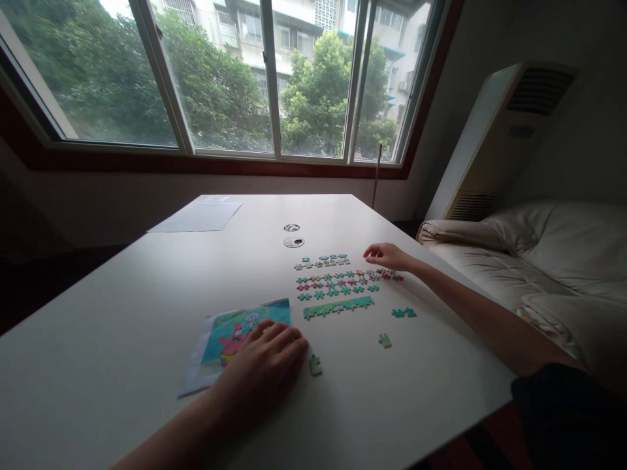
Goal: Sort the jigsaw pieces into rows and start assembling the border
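My left hand (272,352) lies on the right part of a picture sheet (223,339) with pink and teal cartoon figures, its fingers loosely bent and resting flat. Just right of its fingertips is a loose green jigsaw piece (315,365). My right hand (386,255) is at the right end of several rows of jigsaw pieces (337,284); its fingers are bent together, and anything between them is too small to tell. Below the rows sits a joined strip of pieces (339,307). Two joined teal pieces (404,313) and a single green piece (385,340) lie to the right.
Everything rests on a white table (122,287). Farther back are two round items (294,242) and a white paper sheet (196,215) near the far left edge. A pale sofa (490,254) stands right of the table, and windows (225,85) are beyond it.
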`<state>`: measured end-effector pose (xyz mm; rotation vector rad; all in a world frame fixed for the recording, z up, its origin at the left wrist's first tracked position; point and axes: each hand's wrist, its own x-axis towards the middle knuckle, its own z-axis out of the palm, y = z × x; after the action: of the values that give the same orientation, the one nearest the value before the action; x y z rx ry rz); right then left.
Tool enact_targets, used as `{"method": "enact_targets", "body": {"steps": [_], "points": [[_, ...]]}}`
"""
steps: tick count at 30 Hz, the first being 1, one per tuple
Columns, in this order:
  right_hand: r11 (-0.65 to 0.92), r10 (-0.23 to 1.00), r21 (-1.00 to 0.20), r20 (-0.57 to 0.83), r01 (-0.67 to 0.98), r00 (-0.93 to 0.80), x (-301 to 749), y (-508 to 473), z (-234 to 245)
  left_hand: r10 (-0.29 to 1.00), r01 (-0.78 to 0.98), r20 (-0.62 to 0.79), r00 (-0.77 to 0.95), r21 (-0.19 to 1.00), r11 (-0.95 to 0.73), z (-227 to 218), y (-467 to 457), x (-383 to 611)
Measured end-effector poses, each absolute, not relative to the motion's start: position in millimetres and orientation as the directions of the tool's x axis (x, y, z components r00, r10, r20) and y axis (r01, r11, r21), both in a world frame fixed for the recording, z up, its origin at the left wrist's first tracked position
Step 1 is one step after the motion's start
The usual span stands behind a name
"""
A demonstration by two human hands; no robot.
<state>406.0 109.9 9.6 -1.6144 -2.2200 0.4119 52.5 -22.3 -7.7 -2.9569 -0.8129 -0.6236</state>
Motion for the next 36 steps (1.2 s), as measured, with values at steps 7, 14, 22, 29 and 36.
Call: {"method": "enact_targets", "body": {"steps": [7,14,22,29,36], "points": [[0.309,0.951,-0.399,0.102,0.863,-0.293,377.9,157.2,4.4,0.504,0.51,0.378,0.777,0.09,-0.855,-8.7,-22.7,51.2],[0.263,0.961,-0.378,0.018,0.888,-0.277,360.4,177.5,-1.7,0.494,0.507,0.394,0.775,0.08,-0.858,-7.5,-23.9,50.9],[0.202,0.97,-0.387,-0.046,0.9,-0.238,369.2,186.2,-1.5,0.509,0.513,0.373,0.776,0.096,-0.853,-5.7,-24.6,51.6],[0.152,0.948,-0.435,-0.192,0.888,-0.256,367.3,194.5,0.8,0.504,0.507,0.367,0.782,0.095,-0.856,-7.5,-24.0,51.7],[0.19,0.945,-0.51,-0.136,0.839,-0.296,367.0,186.6,2.8,0.51,0.512,0.366,0.778,0.102,-0.853,-10.2,-22.4,50.4]]}}
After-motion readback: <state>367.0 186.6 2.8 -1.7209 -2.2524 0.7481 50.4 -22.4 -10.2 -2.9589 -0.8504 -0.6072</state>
